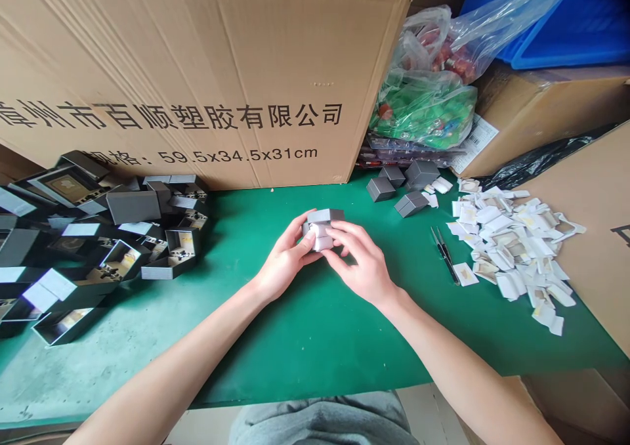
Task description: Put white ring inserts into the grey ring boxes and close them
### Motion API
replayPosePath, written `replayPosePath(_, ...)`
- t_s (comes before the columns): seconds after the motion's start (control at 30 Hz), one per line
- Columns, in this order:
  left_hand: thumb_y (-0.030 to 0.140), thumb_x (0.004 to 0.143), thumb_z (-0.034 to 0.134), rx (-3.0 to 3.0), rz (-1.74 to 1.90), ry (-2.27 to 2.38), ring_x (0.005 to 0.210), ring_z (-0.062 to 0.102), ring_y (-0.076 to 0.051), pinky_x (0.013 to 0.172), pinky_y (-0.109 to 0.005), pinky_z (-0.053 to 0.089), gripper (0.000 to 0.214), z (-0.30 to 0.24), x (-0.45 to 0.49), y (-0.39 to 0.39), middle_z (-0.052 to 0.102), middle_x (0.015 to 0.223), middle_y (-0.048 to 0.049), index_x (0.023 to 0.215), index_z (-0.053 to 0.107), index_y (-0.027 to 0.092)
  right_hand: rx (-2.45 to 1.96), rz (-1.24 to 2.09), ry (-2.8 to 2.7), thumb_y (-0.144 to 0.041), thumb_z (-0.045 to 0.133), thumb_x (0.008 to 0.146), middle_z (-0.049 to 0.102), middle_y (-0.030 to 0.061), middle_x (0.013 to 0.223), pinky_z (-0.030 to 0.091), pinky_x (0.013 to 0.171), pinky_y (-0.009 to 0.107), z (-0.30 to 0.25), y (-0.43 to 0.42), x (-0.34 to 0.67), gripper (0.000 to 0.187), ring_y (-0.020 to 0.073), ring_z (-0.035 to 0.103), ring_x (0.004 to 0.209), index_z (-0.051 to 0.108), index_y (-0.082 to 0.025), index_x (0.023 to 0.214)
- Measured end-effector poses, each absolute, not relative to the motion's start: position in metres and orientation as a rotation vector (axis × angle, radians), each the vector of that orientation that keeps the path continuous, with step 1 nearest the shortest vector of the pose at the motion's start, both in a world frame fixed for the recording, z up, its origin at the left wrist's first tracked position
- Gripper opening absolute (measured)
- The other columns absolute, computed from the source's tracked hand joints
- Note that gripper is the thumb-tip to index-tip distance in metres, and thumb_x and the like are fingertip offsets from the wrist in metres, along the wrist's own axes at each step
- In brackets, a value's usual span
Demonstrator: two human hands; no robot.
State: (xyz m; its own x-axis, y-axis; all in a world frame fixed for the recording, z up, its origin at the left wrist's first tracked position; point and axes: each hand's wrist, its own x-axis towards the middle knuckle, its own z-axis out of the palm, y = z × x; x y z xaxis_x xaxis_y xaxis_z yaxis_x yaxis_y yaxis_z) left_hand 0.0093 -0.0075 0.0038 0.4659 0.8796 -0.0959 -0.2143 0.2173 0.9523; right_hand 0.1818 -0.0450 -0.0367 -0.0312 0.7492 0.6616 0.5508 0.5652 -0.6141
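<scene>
Over the middle of the green table, my left hand [286, 256] and my right hand [361, 259] hold a small dark grey box [325, 216] between them. A white padded insert [322, 237] shows at its near side. My left thumb presses on the insert's left, and the fingers wrap round the box. From the right, my right fingertips pinch the insert and box. The fingers partly hide the box's lower part. To the right of my right hand lies a pair of tweezers [445, 256], beside a small white piece [465, 274].
Open dark boxes [170, 254] crowd the table's left. Closed grey boxes [412, 203] stand at the back right, near a heap of white inserts [512, 241]. A large carton [197, 58] walls off the back. Bags of green pieces [423, 107] and a blue bin [566, 35] are beyond.
</scene>
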Motion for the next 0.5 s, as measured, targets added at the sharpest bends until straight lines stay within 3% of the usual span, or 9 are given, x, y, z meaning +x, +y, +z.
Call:
replayPosePath(0.2, 0.04, 0.09, 0.068, 1.153, 0.87, 0.82, 0.123, 0.061, -0.027, 0.111, -0.05, 0.048, 0.051, 0.0012, 0.0101, -0.0074, 0.059, 0.14, -0.0063, 0.138, 0.054, 0.029, -1.107, 0.004, -1.924, -0.013, 0.052, 0.094, 0.063, 0.0065, 0.136, 0.062, 0.091, 0.031, -0.0349, -0.0423, 0.1864, 0.048, 0.0194, 0.07, 0.105, 0.056, -0.028, 0.139)
replayPosePath(0.37, 0.04, 0.089, 0.069, 1.242, 0.83, 0.811, 0.127, 0.059, -0.029, 0.109, -0.048, 0.05, 0.057, 0.0016, 0.0101, -0.0081, 0.056, 0.146, -0.0081, 0.142, 0.051, 0.026, -1.165, -0.055, -1.995, -0.014, 0.052, 0.093, 0.066, 0.0074, 0.13, 0.064, 0.077, 0.028, -0.0354, -0.0427, 0.1859, 0.04, 0.0187, 0.073, 0.094, 0.062, -0.024, 0.13)
replayPosePath(0.5, 0.041, 0.09, 0.069, 1.248, 0.83, 0.815, 0.129, 0.058, -0.03, 0.109, -0.047, 0.05, 0.055, 0.0023, 0.011, -0.009, 0.056, 0.146, -0.0082, 0.14, 0.052, 0.025, -1.178, -0.052, -1.983, -0.013, 0.053, 0.092, 0.067, 0.0071, 0.126, 0.064, 0.076, 0.029, -0.0344, -0.0431, 0.1864, 0.038, 0.0193, 0.073, 0.092, 0.064, -0.024, 0.126)
